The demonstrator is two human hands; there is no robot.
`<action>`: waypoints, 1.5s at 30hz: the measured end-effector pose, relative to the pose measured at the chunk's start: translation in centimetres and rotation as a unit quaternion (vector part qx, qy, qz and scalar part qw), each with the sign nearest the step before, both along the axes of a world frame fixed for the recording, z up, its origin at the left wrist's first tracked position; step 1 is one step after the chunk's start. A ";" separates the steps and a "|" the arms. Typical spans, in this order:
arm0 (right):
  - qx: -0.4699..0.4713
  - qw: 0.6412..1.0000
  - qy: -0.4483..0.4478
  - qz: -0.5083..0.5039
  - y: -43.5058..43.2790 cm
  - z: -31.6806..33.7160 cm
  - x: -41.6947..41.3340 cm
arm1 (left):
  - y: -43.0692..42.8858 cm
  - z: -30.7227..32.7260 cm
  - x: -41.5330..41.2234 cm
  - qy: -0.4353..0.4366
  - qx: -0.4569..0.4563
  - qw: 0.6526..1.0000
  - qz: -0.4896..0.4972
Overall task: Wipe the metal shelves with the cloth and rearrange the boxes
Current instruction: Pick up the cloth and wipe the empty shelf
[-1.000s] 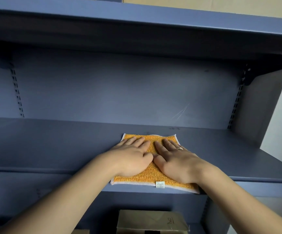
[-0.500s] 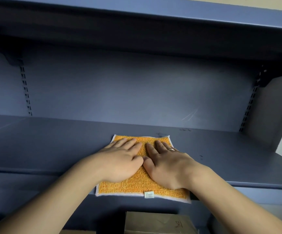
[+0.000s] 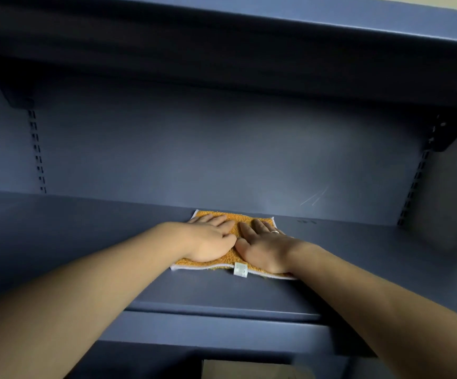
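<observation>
Two hands: left hand (image 3: 208, 242) and right hand (image 3: 263, 247) lie flat side by side, fingers straight, pressing on the cloth (image 3: 249, 216); neither grasps anything.
Cloth position: spread flat on the middle shelf (image 3: 358, 255), far edge close to the back panel (image 3: 222, 160), tag toward the front.
Progress: wiping of this shelf appears under way; area already cleaned cannot be determined.
Outstanding: by judgement, the rest of this shelf, the other shelves, and all rearranging; one box (image 3: 249, 370) shows partly below.
</observation>
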State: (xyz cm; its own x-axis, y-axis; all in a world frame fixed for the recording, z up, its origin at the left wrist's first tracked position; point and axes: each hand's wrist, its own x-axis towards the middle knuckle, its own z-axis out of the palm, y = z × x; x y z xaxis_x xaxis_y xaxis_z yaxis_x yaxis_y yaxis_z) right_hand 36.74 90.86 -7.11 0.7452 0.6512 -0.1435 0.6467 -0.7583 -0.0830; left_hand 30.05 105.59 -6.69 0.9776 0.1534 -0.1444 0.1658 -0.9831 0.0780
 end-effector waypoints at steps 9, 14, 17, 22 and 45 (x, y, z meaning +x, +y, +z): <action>0.014 1.000 -0.002 -0.027 2.4 -0.3 4.2 | 2.4 -0.3 4.5 0.006 -0.007 1.000 0.004; 0.023 0.999 0.005 -0.026 2.8 -0.1 4.7 | 3.0 -0.5 5.0 -0.005 -0.013 1.000 0.000; 0.031 0.999 0.006 -0.039 3.1 -0.2 4.5 | 3.0 -0.6 4.9 -0.008 -0.012 1.000 -0.004; -0.011 1.000 -0.021 -0.010 4.9 -0.7 4.1 | 4.3 -0.6 3.6 -0.010 -0.017 1.000 0.006; 0.015 0.998 0.000 0.054 5.9 -0.3 -2.5 | 5.3 -1.2 -4.4 -0.029 -0.017 0.996 0.082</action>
State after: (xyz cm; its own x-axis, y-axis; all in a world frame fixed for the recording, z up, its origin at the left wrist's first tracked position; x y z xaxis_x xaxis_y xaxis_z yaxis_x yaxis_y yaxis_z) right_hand 34.28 96.74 -7.40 0.6706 0.7317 -0.1221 0.7244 -0.6814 -0.1045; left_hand 25.68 110.90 -7.86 0.9465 0.3081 -0.0961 0.3185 -0.9398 0.1240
